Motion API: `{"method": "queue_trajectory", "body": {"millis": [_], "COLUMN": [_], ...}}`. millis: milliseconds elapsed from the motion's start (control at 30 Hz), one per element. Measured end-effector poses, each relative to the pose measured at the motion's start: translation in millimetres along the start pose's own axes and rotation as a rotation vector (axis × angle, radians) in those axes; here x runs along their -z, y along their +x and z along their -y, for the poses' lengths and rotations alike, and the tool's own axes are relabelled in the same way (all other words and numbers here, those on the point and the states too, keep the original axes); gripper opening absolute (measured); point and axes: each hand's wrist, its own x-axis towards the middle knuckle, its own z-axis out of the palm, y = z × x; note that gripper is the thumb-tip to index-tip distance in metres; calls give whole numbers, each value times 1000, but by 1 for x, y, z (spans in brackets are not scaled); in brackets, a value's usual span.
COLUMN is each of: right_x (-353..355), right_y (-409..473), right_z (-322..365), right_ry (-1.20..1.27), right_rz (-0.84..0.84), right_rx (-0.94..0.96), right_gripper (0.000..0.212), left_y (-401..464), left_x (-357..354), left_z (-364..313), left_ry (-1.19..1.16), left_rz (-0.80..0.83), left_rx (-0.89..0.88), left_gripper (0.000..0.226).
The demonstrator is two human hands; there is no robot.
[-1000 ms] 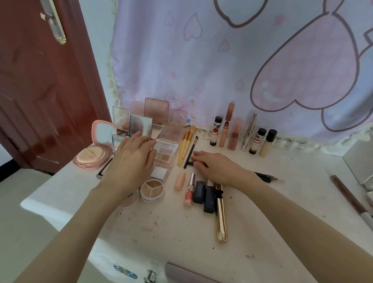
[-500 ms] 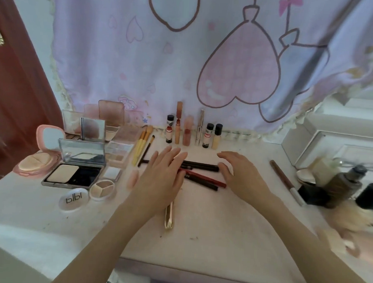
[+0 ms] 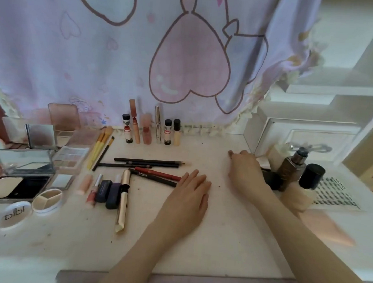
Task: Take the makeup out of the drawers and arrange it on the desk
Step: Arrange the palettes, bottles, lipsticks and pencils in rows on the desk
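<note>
In the head view, the left hand (image 3: 187,197) is laid flat on the desk (image 3: 198,244) near its middle, fingers straight and released, nothing held. Its fingertips lie just beside the ends of the red pencil (image 3: 158,173) and the black pencil (image 3: 153,177). The right hand (image 3: 245,171) is seen toward the right edge, beside a brown bottle (image 3: 292,167); whether something is grasped cannot be told. Small bottles (image 3: 152,129) are stood upright along the back edge, under the curtain (image 3: 99,52). Open palettes (image 3: 24,172) are placed at the left edge.
</note>
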Motion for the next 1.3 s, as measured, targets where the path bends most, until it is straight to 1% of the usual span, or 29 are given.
{"method": "queue_trajectory", "body": {"millis": [133,200,267,300,367,400,433,500,567,633,667,733,767,833,900,933,1000,1033,1067,1133,1200,1233,1300], "right_x": [-6,-6,-2,1,7,10,13,18,22,26,28,31,32,32,31,31,31,30,30,33,36,36,34], "right_y": [-5,-9,-15,-20,-34,-41,-47,-56,-60,-61,-61,-59,-58,-58,-57,-56,-55,-54,-53,-51,-49,-49,-48], "right_z": [10,14,17,17,17,18,18,16,12,8,7,4,4,5,9,11,15,16,17,17,14,12,10], "right_ry": [188,294,502,638,899,993,1060,1189,1286,1331,1371,1369,1345,1388,1513,1576,1614,1568,1500,1343,1246,1240,1308], "right_rz": [10,27,46,61,113,151,194,263,278,243,216,144,108,49,15,12,-3,-31,-73,-150,-176,-164,-102], "right_rx": [53,75,70,60,58,67,81,111,123,90,42,-77,-114,-145,-170,-179,-165,-132,-84,26,102,119,100], "right_gripper": [57,57,52,51,44,40,35,25,18,9,11,28,33,31,25,23,22,22,21,19,15,12,9], "left_y": [-1,-1,0,0,-1,-1,-2,-2,-4,-6,-7,-7,-6,-6,-6,-6,-6,-6,-5,-5,-5,-5,-5], "left_x": [-4,-1,3,4,8,10,12,14,15,17,18,19,19,19,20,19,19,20,20,22,23,22,21], "left_z": [3,2,0,0,0,0,0,1,2,4,4,5,4,2,-1,-2,-2,-1,1,4,4,4,3], "left_ry": [-2,-7,15,35,44,36,15,-53,-119,-135,-141,-149,-144,-162,-249,-274,-259,-244,-227,-214,-254,-278,-297], "left_rz": [-6,-35,-99,-156,-258,-295,-316,-331,-367,-399,-409,-429,-433,-425,-406,-401,-392,-381,-372,-361,-350,-344,-320], "left_rx": [-4,3,3,11,71,101,124,127,104,112,133,176,186,200,240,242,213,211,215,218,231,232,228], "left_gripper": [40,37,33,37,54,60,61,50,30,17,16,16,18,22,27,25,16,14,17,29,35,36,40]}}
